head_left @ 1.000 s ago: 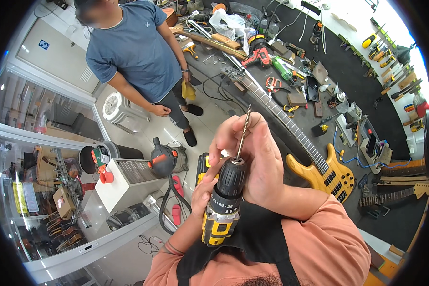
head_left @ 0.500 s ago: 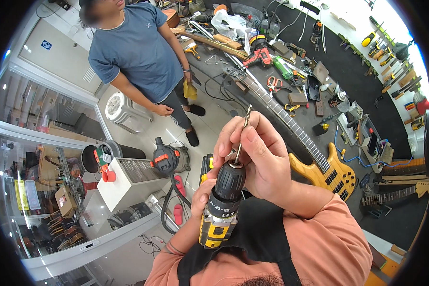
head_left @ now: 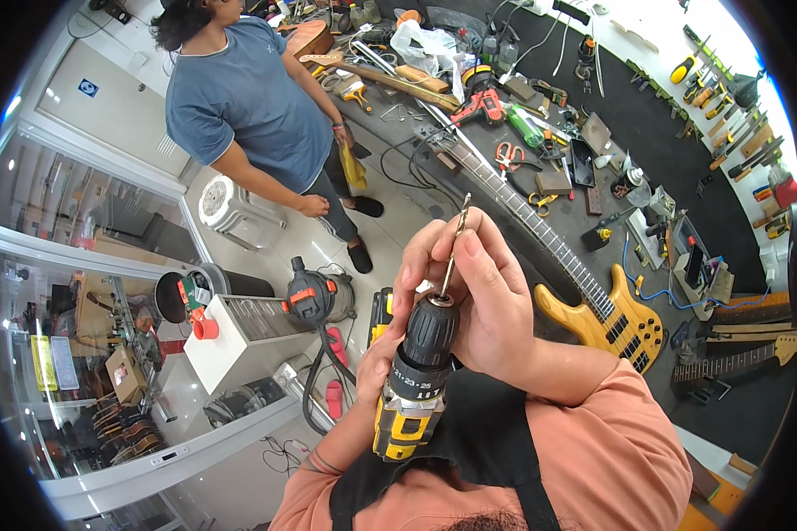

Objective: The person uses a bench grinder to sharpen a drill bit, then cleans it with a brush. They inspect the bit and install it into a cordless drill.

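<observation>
A cordless drill (head_left: 408, 423), yellow and black, points upward in front of my apron. My left hand (head_left: 377, 372) is wrapped around the drill's left side; the grip itself is mostly hidden. Above its black chuck (head_left: 431, 333) stands a thin metal drill bit (head_left: 450, 270), its shank end at the chuck's mouth. Thumb and fingers of my right hand (head_left: 487, 305) pinch the bit partway up, leaving the twisted tip sticking out above. How deep the shank sits in the chuck cannot be made out.
A bass guitar (head_left: 604, 320) lies on the dark workbench (head_left: 540, 257) at right, near pliers, a red power tool (head_left: 480, 108) and clutter. Another person (head_left: 252, 106) stands far left. A shop vacuum (head_left: 314, 292) and a white cabinet (head_left: 230, 341) stand left of the drill.
The drill bit sits slightly higher and a little to the right, with my right hand still pinching it. The other person's head has turned, and they have shifted slightly.
</observation>
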